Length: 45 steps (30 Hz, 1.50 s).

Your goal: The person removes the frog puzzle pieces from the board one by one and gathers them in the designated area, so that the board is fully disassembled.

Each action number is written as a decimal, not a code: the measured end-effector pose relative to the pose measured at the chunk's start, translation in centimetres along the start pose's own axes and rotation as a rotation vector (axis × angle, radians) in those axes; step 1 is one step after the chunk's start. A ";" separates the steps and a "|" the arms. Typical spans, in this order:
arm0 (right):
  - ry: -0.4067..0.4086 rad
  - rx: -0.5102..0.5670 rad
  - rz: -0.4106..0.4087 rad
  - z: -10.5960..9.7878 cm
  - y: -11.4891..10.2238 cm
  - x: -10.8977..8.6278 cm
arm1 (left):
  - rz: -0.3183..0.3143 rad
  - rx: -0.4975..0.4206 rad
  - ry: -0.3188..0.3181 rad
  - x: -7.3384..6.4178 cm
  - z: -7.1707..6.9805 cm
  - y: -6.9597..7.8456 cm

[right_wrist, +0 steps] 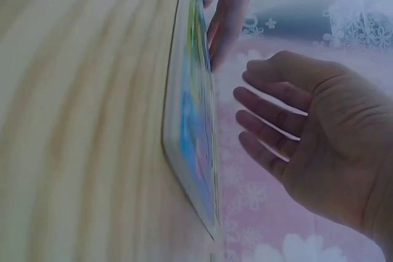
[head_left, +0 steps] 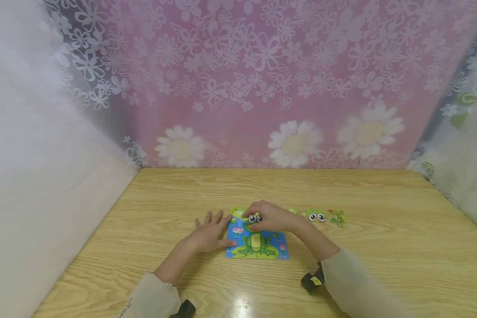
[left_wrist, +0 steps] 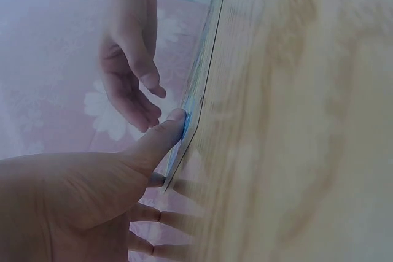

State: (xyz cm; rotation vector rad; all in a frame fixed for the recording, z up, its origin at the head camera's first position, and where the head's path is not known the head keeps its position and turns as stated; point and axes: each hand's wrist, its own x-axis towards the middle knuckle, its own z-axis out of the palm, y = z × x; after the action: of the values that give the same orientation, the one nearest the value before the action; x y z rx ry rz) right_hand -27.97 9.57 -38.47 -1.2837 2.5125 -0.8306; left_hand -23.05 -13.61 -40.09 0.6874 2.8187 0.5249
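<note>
A flat blue picture board (head_left: 234,251) with a green frog on a leaf lies on the table. My left hand (head_left: 206,236) is at its left side, fingers spread, the thumb resting on the board's edge, as the left wrist view also shows in the board (left_wrist: 195,105). Over the upper part of the picture hovers my right hand (head_left: 276,216), its fingers loosely bent. In the right wrist view, that hand (right_wrist: 319,133) has nothing between its fingers and stands apart from the board (right_wrist: 196,127).
Right of the board lie a piece with two big cartoon eyes (head_left: 316,217) and a green and red piece (head_left: 336,218). Light wood tabletop (head_left: 183,190) surrounds them. A pink flowered curtain (head_left: 238,110) hangs behind, with pale cloth on both sides.
</note>
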 end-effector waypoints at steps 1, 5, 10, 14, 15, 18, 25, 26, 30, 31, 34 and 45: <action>-0.004 -0.002 0.007 0.2 0.0 0.2 | 0.001 0.001 0.000 0.0 0.0 0.1; -0.015 0.008 0.038 0.9 0.1 0.5 | 0.005 -0.002 0.000 0.0 0.0 0.2; -0.010 0.026 0.052 1.5 0.3 0.6 | 0.010 0.009 -0.005 0.2 0.0 0.0; 0.003 -0.004 0.040 1.9 0.4 0.8 | 0.003 0.018 -0.009 0.3 0.1 -0.4; 0.003 -0.012 0.038 2.0 0.4 0.9 | 0.003 0.015 -0.008 0.3 0.1 -0.4; 0.003 -0.050 0.041 2.2 0.5 1.2 | 0.001 0.020 -0.007 0.2 0.3 -0.7; 0.004 -0.051 0.078 2.3 0.1 1.2 | -0.008 0.008 -0.012 0.0 0.2 -0.6; 0.005 -0.043 0.082 2.3 0.1 1.2 | -0.006 0.007 -0.009 0.0 0.2 -0.6; 0.009 -0.021 0.084 2.1 -0.2 1.0 | -0.004 0.015 -0.002 0.2 0.3 -0.5; 0.010 -0.017 0.080 2.1 -0.3 1.0 | -0.005 0.016 -0.003 0.2 0.3 -0.6; 0.013 -0.010 0.065 2.1 -0.4 0.9 | -0.009 0.014 -0.004 0.3 0.3 -0.6; 0.020 0.017 0.057 2.0 -0.2 0.7 | -0.010 0.005 -0.005 0.3 0.4 -0.3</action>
State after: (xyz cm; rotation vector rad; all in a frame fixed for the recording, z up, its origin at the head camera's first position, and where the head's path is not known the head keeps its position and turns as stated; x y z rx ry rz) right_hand -27.42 8.12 -39.99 -1.1984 2.5387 -0.8543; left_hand -23.37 -13.59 -40.62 0.6737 2.8179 0.5143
